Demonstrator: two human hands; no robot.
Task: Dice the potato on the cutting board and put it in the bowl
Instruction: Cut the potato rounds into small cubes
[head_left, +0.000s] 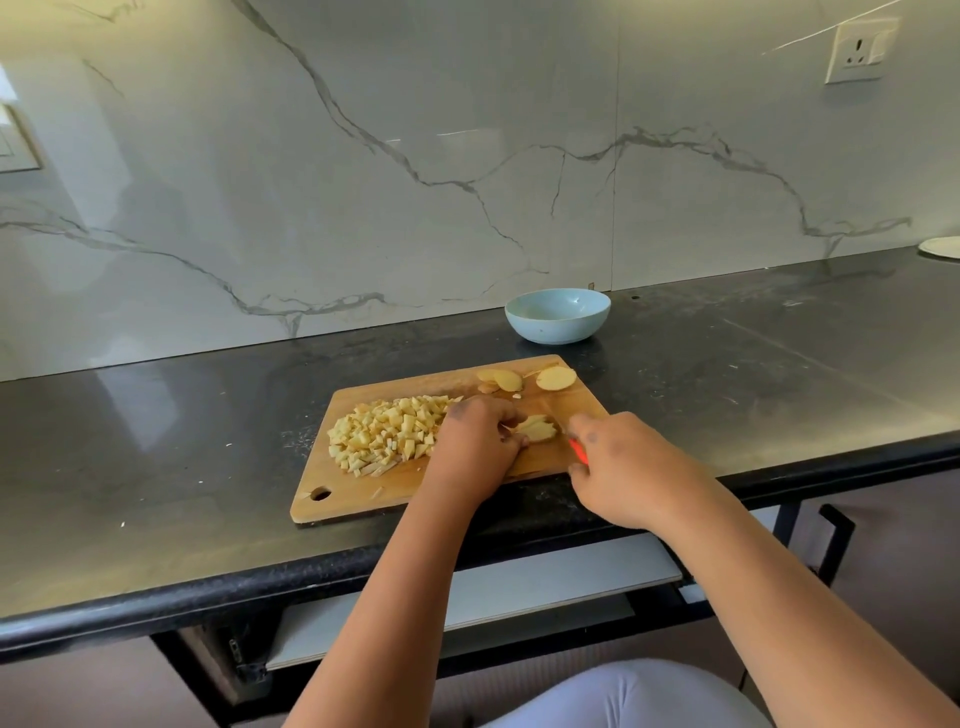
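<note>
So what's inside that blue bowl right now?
Nothing visible: the bowl shows only bare inner wall. Its near rim hides the bottom. The diced potato is on the cutting board.

Left hand (475, 447) pins potato slices (537, 428) on cutting board (462, 478); right hand (618, 467) grips red-handled knife (577, 450). Diced pile (387, 434) left, bowl (557, 316) far.

Cutting board (576, 452): warm tan wood. Diced potato (387, 434) heaped at its left end, pale yellow; slices (556, 378) at the far right corner, same yellow. Knife handle (578, 451): red-orange. Bowl (557, 315): light blue. Counter (156, 467): glossy black, faintly speckled. Back wall (363, 156): white marble, grey veining. Plate (941, 246) at far right edge: white.
</note>
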